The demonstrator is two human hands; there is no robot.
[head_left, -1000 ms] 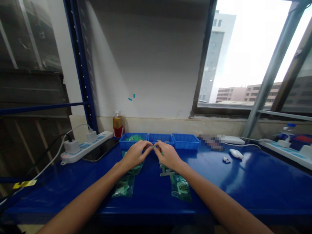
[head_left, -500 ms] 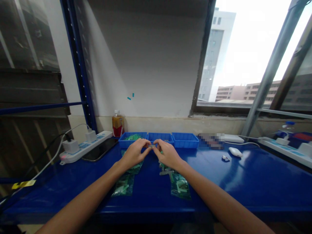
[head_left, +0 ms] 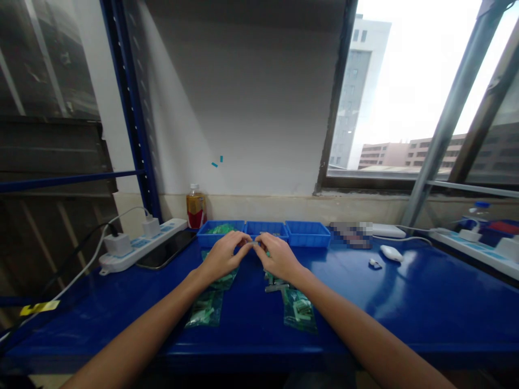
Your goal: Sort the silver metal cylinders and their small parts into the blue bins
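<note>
1. Slim, small, greyish piece [head_left: 253, 243] sits between the left hand [head_left: 226, 253] and right hand [head_left: 277, 256], just nearer than the middle blue plastic tray [head_left: 267, 226].
2. Each hand's thumb and fingertips are clamped on one end.
3. Clear, green-tinted plastic bag [head_left: 300, 309] lies near right on the glossy blue table [head_left: 251, 319].

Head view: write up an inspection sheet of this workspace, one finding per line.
Surface: blue table, glossy.
Job's things: small part between left hand and right hand, too small to identify; loose pieces near the right hand; bags of small pieces on both sides; three blue bins in a row behind.
Clutter: bottle, dark phone, white case.
Hands: fingers of both pinch the small part.
Cables: white cable from a plug on the left power strip, running toward the lower left.
Surroundings: wall; window at right; blue rack post at left.
</note>
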